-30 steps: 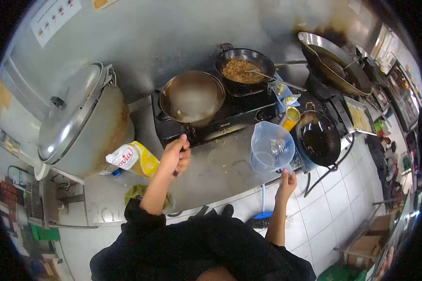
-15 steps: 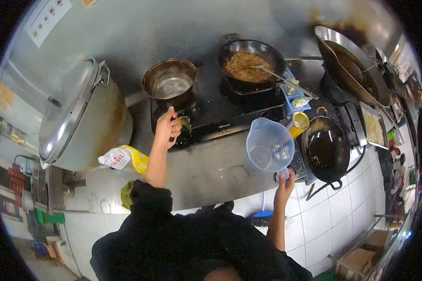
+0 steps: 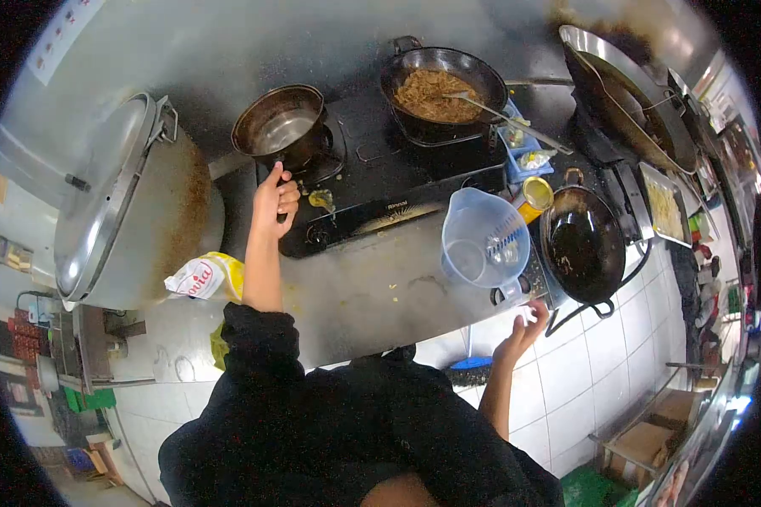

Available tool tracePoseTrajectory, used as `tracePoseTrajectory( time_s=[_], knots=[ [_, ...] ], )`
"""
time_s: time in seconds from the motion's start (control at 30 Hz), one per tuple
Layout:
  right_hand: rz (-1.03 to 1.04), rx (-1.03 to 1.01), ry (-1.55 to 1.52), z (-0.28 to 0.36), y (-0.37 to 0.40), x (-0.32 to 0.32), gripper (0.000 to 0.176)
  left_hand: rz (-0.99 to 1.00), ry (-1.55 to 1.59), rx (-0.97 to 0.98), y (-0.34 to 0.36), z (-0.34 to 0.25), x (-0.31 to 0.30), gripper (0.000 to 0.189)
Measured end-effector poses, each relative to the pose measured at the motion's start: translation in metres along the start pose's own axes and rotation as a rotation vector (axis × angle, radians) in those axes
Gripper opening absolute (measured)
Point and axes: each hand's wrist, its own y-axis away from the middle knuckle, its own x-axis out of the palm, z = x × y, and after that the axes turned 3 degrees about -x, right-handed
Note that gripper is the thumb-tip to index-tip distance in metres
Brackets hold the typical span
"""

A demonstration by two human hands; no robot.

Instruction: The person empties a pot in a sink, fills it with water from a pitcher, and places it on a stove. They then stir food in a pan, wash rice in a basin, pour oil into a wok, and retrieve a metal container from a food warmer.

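Note:
My left hand [image 3: 275, 203] is closed around the handle of a saucepan [image 3: 243, 139], its dark outside and shiny inside showing. The saucepan is at the left burner and looks slightly off it. A clear plastic measuring jug [image 3: 469, 232] with blue markings stands on the steel counter at the right. Just below the jug's handle, my right hand [image 3: 520, 334] is open, fingers apart and holding nothing. Beside the jug is a yellow can [image 3: 533, 198].
A wok of brown food [image 3: 435, 84] with a ladle [image 3: 516, 122] sits on the right burner. A large lidded pot [image 3: 152, 220] stands left, near a yellow-and-white bag [image 3: 207, 275]. An oily black wok [image 3: 579, 245] and a larger wok [image 3: 626, 101] are at right.
My right hand has let go of the measuring jug's handle and drawn back. My left hand has shifted the saucepan a little to the left. The view has also moved slightly.

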Motion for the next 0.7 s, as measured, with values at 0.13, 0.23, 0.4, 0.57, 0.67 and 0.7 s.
tracePoseTrajectory(
  time_s=[0.13, 0.23, 0.4, 0.57, 0.67, 0.7],
  knots=[
    [-0.160, -0.489, 0.112, 0.046, 0.000, -0.016, 0.037, 0.067, 0.057, -0.038, -0.007, -0.001, -0.003, 0.029],
    [0.012, -0.568, 0.042, 0.076, -0.001, -0.014, 0.035, 0.068, 0.090, -0.038, -0.014, 0.002, -0.001, 0.030],
    [0.187, -0.499, -0.280, 0.084, 0.007, 0.018, 0.028, 0.066, 0.178, -0.081, -0.020, 0.007, 0.005, 0.030],
    [0.469, -0.455, -0.333, 0.086, 0.022, 0.056, 0.016, 0.115, 0.251, -0.149, -0.012, 0.004, 0.008, 0.027],
    [0.590, -0.230, -0.332, 0.090, 0.032, 0.081, 0.005, 0.040, 0.176, -0.073, -0.005, 0.006, 0.014, 0.028],
    [0.593, -0.102, -0.326, 0.087, 0.037, 0.095, 0.005, 0.117, 0.080, -0.055, -0.009, 0.006, 0.002, 0.035]
  ],
)
